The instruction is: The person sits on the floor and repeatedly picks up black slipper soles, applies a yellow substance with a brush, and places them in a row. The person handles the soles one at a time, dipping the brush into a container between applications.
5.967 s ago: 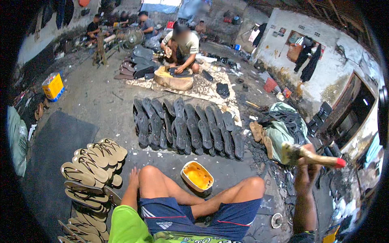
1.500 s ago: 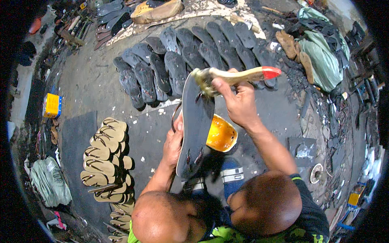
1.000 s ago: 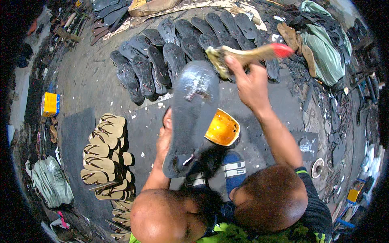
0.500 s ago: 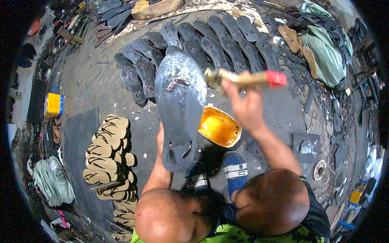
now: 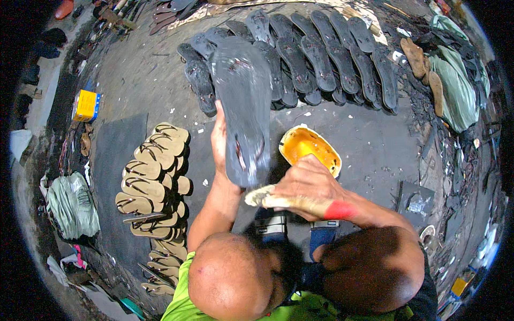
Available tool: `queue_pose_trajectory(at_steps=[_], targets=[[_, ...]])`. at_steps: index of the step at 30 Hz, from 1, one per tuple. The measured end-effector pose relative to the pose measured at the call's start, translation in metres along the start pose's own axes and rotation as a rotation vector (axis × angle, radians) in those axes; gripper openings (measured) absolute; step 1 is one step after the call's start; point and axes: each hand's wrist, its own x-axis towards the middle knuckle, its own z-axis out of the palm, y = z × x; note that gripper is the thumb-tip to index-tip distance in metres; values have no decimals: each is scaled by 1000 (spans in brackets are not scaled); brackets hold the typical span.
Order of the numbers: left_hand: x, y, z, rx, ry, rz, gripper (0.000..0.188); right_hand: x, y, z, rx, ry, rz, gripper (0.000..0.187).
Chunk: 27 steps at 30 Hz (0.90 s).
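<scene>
My left hand grips a dark grey sandal sole by its left edge and underside, holding it up lengthwise. Wet, shiny streaks cover its upper face, and small strap ends show near both ends. In my right hand is a brush with a pale wooden handle and a red end. Its blurred bristles sit at the sole's near end; whether they touch it I cannot tell. Just beyond my right hand stands a cut-open tub of amber, glue-like liquid.
Rows of dark soles lie on the floor ahead. To the left are stacked tan flip-flops on a dark mat, a yellow-and-blue box and a pale green sack. Another green sack and scraps lie at right.
The brush has swept from the sole's far right side down to its near end, its handle turning. The white smears on the sole have thinned. The whole view has shifted slightly.
</scene>
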Motion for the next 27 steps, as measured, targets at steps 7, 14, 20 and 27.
queue_pose_trajectory(at_steps=[7,14,20,27], targets=[[18,-23,17,-141,-31,-192,50,66,22,-33,-344,60,-168,34],[26,-9,17,-56,59,-74,45,15,-15,-15,-110,-116,66,25],[14,-27,8,164,141,108,43,46,-11,-29,-147,-126,16,27],[-19,-38,18,336,40,-49,46,105,45,-90,-202,292,279,21]])
